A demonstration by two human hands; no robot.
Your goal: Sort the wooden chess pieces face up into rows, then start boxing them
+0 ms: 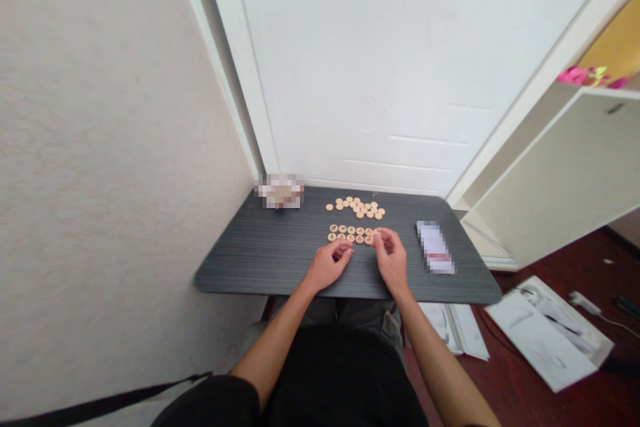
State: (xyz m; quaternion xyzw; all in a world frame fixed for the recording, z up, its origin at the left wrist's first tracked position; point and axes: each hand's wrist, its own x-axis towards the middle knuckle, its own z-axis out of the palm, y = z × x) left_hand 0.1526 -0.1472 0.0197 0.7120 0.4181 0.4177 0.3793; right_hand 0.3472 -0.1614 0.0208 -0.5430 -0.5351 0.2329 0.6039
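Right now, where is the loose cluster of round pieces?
In the head view, the loose cluster lies toward the far side of the table, just beyond the two neat rows.

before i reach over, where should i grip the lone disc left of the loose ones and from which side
Probably pinch the near and far rim of the lone disc, coming from above and its left. It lies flat on the table, so its edge is likely the easiest hold, and the loose discs sit on its right.
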